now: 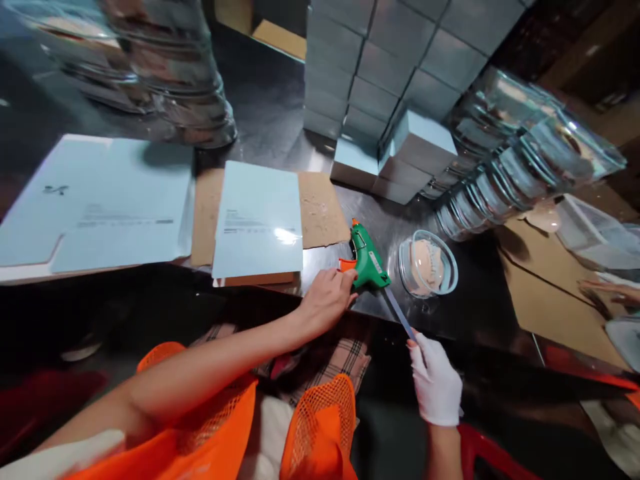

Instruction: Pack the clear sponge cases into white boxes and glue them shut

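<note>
A green hot glue gun (369,261) with an orange trigger and tip lies over the dark metal table, its nozzle pointing away from me. Bare-skinned, my left hand (327,297) is closed round the gun's handle near the trigger. My right hand (435,380), in a white glove, pinches the lower end of a long translucent glue stick (399,312). The stick's other end meets the back of the gun. Just right of the gun stands a clear round tub (429,264) with something beige inside. To the left, a white printed sheet of card (260,220) lies on brown cardboard (323,207).
Flattened white cartons (120,207) are stacked at the left. White boxes (390,80) pile up at the back, beside stacks of clear tubs (530,160). Another person's hand (610,290) is at the right edge, over brown cardboard (555,293).
</note>
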Action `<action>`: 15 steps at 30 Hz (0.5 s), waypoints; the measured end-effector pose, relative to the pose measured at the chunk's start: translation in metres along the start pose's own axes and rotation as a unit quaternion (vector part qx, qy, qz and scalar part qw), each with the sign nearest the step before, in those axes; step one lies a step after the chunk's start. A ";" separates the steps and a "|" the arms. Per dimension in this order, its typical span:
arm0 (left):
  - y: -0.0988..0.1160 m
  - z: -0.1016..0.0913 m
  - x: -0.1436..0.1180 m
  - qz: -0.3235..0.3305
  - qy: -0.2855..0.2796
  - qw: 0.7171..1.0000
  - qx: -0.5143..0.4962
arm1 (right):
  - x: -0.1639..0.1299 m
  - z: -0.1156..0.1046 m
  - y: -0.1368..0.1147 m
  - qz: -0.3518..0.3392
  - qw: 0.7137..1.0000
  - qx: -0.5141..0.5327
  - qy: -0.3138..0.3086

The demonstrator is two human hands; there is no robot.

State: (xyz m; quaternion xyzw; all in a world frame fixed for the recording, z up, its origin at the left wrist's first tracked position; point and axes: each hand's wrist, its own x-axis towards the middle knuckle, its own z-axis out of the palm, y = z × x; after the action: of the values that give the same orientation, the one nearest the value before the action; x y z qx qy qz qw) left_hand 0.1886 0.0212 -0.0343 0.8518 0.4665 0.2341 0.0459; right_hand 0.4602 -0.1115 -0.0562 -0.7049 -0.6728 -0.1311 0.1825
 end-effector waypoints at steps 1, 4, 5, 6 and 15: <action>0.003 -0.003 0.007 -0.020 -0.044 0.999 -0.002 | 0.011 0.005 0.006 -0.022 0.999 -0.036 0.025; 0.011 -0.014 0.023 -0.045 -0.120 0.992 -0.003 | 0.034 0.020 0.021 -0.090 0.988 -0.093 0.081; 0.014 -0.017 0.026 -0.041 -0.130 0.991 0.000 | 0.038 0.024 0.024 -0.108 0.985 -0.100 0.089; 0.017 -0.019 0.028 -0.035 -0.137 0.990 0.006 | 0.042 0.026 0.026 -0.120 0.982 -0.106 0.096; -0.024 -0.093 -0.020 0.081 0.053 0.995 0.010 | 0.058 0.015 0.015 -0.096 0.985 -0.141 0.002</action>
State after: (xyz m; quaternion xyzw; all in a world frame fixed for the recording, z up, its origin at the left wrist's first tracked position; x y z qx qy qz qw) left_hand 0.1198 0.0048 0.0337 0.8736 0.4000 0.2770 -0.0068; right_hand 0.4782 -0.0531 -0.0456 -0.6553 -0.7120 -0.2427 0.0688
